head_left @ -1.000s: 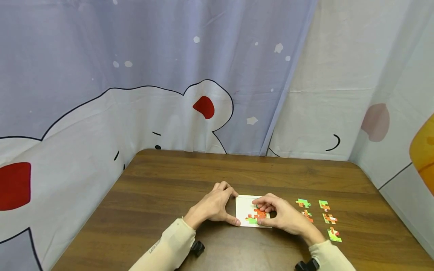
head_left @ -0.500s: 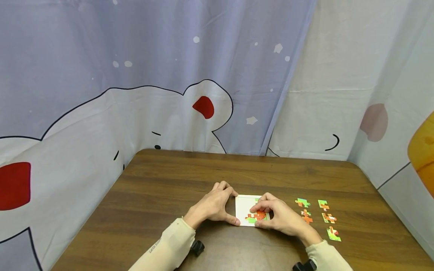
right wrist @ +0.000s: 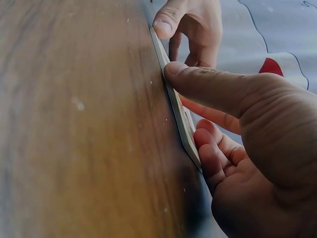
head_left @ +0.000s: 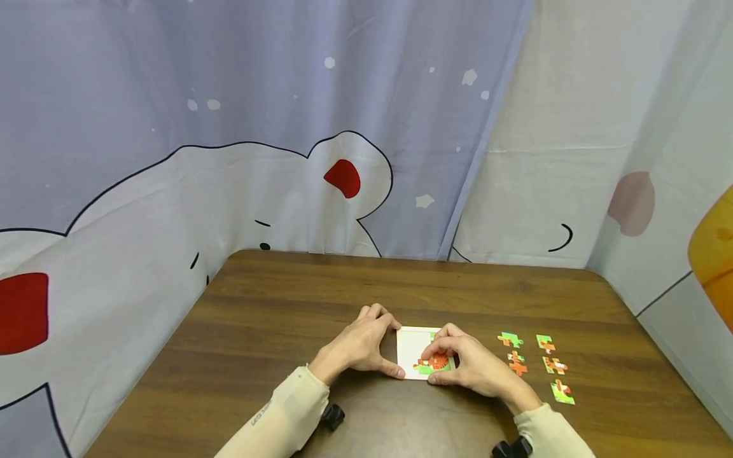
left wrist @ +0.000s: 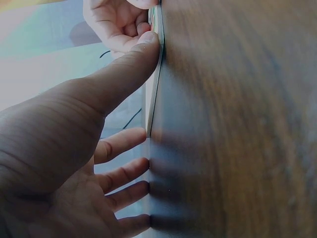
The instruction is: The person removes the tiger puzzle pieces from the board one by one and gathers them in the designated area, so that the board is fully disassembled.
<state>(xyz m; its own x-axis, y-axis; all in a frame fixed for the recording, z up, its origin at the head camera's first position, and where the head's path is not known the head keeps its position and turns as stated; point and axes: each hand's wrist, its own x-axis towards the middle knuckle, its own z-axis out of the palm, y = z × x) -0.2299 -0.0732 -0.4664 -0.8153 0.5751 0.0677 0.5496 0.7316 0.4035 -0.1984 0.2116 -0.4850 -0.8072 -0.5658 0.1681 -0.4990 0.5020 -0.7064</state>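
A small white puzzle board (head_left: 408, 346) lies on the table, with joined orange and green puzzle pieces (head_left: 438, 364) in its near right part. My left hand (head_left: 357, 343) holds the board's left side, thumb at the near corner and index fingertip at the far one. In the left wrist view, that hand's other fingers (left wrist: 126, 171) reach down to the tabletop. My right hand (head_left: 469, 362) bends over the right side. Its index fingertip is on the leftmost puzzle piece (head_left: 420, 367), its thumb at the near edge. That hand hides the board's right side.
Several loose puzzle pieces (head_left: 554, 365) lie to the right of my right hand in two columns. The brown wooden table (head_left: 275, 299) reaches back to a printed curtain (head_left: 286, 210). Each wrist carries a black camera mount (head_left: 332, 416).
My right hand has shifted slightly left and its index finger has come down on the leftmost piece. That piece now sits closer against its neighbours. My left hand has stayed put.
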